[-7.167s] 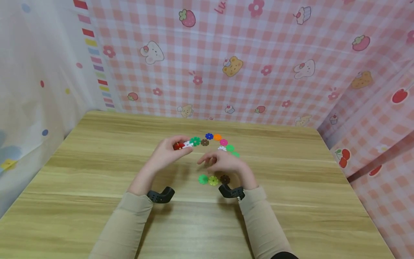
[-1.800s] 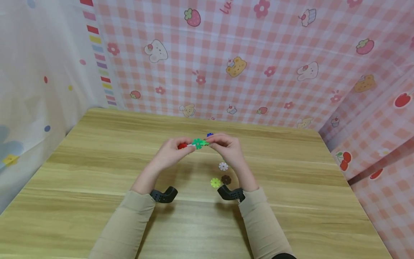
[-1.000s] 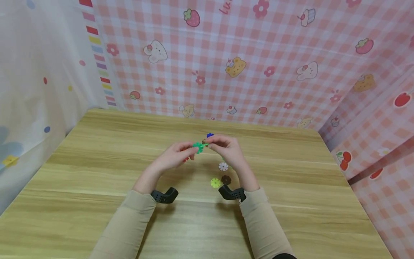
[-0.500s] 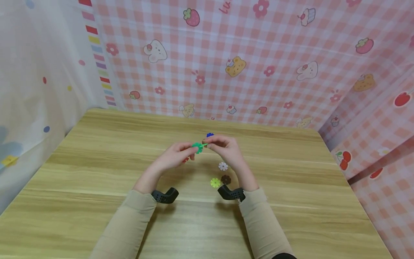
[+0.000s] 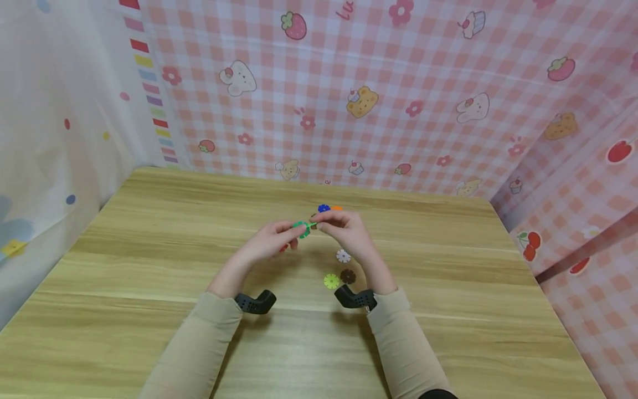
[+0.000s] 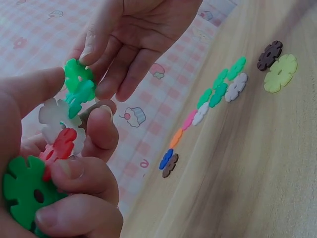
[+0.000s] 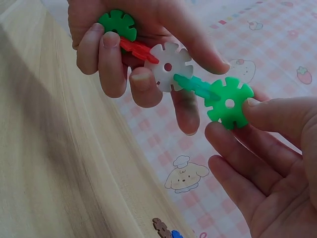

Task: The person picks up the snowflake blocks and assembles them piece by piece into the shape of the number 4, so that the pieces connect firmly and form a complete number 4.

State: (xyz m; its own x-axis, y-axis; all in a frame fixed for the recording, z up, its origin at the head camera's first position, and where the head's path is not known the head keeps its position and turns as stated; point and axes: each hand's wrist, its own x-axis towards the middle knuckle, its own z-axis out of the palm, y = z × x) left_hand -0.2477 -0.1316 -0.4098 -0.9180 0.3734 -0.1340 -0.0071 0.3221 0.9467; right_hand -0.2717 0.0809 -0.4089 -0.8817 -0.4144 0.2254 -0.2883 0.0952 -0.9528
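Note:
My left hand point(image 5: 266, 243) grips a chain of notched plastic interlocking discs raised off the table. In the right wrist view the chain runs from a green disc point(image 7: 119, 26) under curled fingers, through a red disc point(image 7: 136, 48) and a white disc point(image 7: 171, 59), to a teal disc point(image 7: 198, 87). A bright green disc point(image 7: 223, 94) sits at the far end, slotted against the teal one. My right hand point(image 5: 350, 233) pinches this bright green disc between thumb and fingers, its other fingers extended below.
Loose discs lie on the wooden table point(image 5: 149, 266): a brown disc point(image 6: 170, 165), a blue disc point(image 6: 166, 158), an orange disc point(image 6: 177, 138), a pink disc point(image 6: 189, 120), several green and white ones. Nearer are a yellow disc point(image 5: 331, 281) and a dark brown disc point(image 5: 348, 276).
The bright green disc beside the yellow one has left the table; my right hand, empty at first, now holds it against the chain. My left hand has turned the chain and shifted slightly nearer.

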